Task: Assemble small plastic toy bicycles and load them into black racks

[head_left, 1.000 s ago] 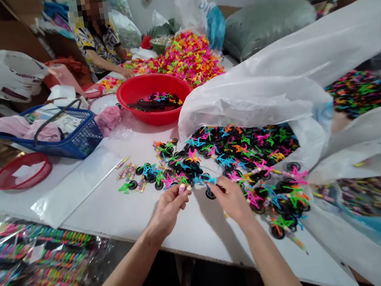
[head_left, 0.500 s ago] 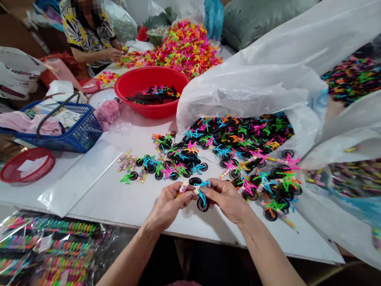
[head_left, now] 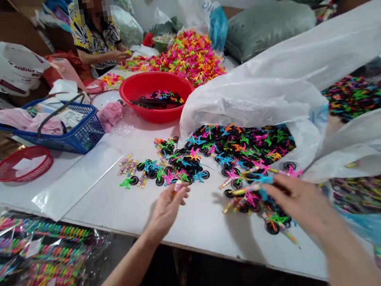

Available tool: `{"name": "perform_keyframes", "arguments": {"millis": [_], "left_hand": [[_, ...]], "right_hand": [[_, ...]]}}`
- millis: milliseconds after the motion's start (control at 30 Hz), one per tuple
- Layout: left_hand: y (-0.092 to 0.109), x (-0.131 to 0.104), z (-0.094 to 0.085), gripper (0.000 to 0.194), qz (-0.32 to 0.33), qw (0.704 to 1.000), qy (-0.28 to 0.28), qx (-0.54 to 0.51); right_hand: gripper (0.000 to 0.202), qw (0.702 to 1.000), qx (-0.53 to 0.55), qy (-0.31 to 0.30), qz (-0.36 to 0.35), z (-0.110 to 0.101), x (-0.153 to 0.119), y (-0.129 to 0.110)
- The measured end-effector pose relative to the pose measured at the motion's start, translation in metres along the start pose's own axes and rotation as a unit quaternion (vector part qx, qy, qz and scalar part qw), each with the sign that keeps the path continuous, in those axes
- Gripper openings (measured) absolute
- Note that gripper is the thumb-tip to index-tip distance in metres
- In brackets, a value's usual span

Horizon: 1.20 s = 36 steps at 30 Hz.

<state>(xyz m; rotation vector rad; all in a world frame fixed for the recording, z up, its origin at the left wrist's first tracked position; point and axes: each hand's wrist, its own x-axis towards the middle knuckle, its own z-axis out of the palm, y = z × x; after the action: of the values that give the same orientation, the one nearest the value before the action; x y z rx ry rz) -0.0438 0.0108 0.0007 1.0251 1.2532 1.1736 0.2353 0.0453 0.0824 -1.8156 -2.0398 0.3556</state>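
Note:
Near the middle of the white table (head_left: 103, 208), my left hand (head_left: 170, 204) is closed, with a small pink and yellow piece (head_left: 178, 185) at its fingertips. Blurred by motion, my right hand (head_left: 296, 194) is over the right-hand pile, closed on a blue toy bicycle (head_left: 263, 179). A yellowish patterned stick (head_left: 245, 189) extends left from that bicycle. Under and beside the right hand lie several colourful toy bicycles (head_left: 252, 199). Beyond my left hand is another group of toy bicycles (head_left: 183, 165), with short patterned sticks (head_left: 127, 166) at its left.
An open white bag (head_left: 248, 98) spills bicycles. Behind it stand a red basin (head_left: 161, 114) and a bright heap (head_left: 192, 56), near a seated person (head_left: 97, 32). Left are a blue basket (head_left: 82, 135) and a red basket (head_left: 23, 175). Packed bags (head_left: 48, 274) lie lower left.
My hands have moved apart. The right hand moved right with the blue bicycle to the pile; the left kept the pink piece near the middle.

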Motion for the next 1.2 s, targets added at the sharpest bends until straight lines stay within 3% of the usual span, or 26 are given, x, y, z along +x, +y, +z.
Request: {"name": "perform_keyframes", "arguments": {"millis": [67, 100, 167, 267, 333, 400, 533, 633, 700, 800, 867, 933, 1000, 1100, 1200], "left_hand": [[-0.001, 0.004, -0.008, 0.038, -0.016, 0.999, 0.033, -0.035], [-0.003, 0.004, -0.008, 0.038, -0.024, 0.998, 0.031, -0.047], [-0.004, 0.003, -0.002, 0.037, -0.044, 0.996, -0.003, -0.076], [-0.002, 0.0, 0.008, 0.036, -0.074, 0.989, -0.036, -0.119], [0.002, 0.004, 0.007, 0.038, -0.08, 0.988, -0.009, -0.129], [0.006, 0.017, -0.002, 0.044, -0.064, 0.991, 0.043, -0.11], [0.013, 0.058, -0.01, 0.056, 0.011, 0.992, 0.106, -0.073], [0.016, 0.077, 0.002, 0.052, 0.036, 0.993, 0.049, -0.097], [0.017, 0.077, 0.011, 0.044, 0.028, 0.994, 0.008, -0.103], [0.014, 0.065, 0.017, 0.037, 0.023, 0.996, 0.009, -0.08], [0.01, 0.055, 0.018, 0.031, 0.038, 0.998, 0.022, -0.05], [0.004, 0.046, 0.018, 0.027, 0.056, 0.998, 0.028, -0.029], [-0.003, 0.04, 0.018, 0.026, 0.057, 0.997, 0.034, -0.029], [-0.01, 0.033, 0.016, 0.028, 0.055, 0.997, 0.041, -0.046], [-0.006, 0.028, 0.012, 0.034, 0.063, 0.998, 0.012, -0.014]], "right_hand": [[0.022, 0.988, -0.138, 0.065, -0.009, -0.022, 0.023, 0.011], [0.024, 0.978, -0.19, 0.085, -0.025, -0.02, 0.037, 0.006], [0.031, 0.966, -0.224, 0.092, -0.093, 0.008, 0.066, -0.021], [0.04, 0.956, -0.191, 0.012, -0.222, 0.078, 0.105, -0.073], [0.033, 0.951, -0.157, -0.049, -0.263, 0.111, 0.126, -0.091], [0.029, 0.96, -0.096, -0.037, -0.261, 0.12, 0.135, -0.093], [0.016, 0.97, 0.041, 0.037, -0.235, 0.1, 0.107, -0.084], [0.011, 0.968, 0.121, -0.036, -0.215, 0.088, 0.072, -0.087], [0.008, 0.96, 0.213, -0.101, -0.149, 0.088, 0.056, -0.087], [0.012, 0.91, 0.381, -0.164, -0.012, 0.096, 0.043, -0.078], [0.02, 0.879, 0.439, -0.181, 0.036, 0.104, 0.036, -0.07], [0.026, 0.877, 0.445, -0.177, 0.044, 0.11, 0.029, -0.066], [0.027, 0.895, 0.416, -0.157, 0.042, 0.11, 0.023, -0.066], [0.027, 0.925, 0.354, -0.136, 0.02, 0.101, 0.019, -0.072], [0.029, 0.93, 0.338, -0.148, -0.009, 0.092, 0.015, -0.076]]}}
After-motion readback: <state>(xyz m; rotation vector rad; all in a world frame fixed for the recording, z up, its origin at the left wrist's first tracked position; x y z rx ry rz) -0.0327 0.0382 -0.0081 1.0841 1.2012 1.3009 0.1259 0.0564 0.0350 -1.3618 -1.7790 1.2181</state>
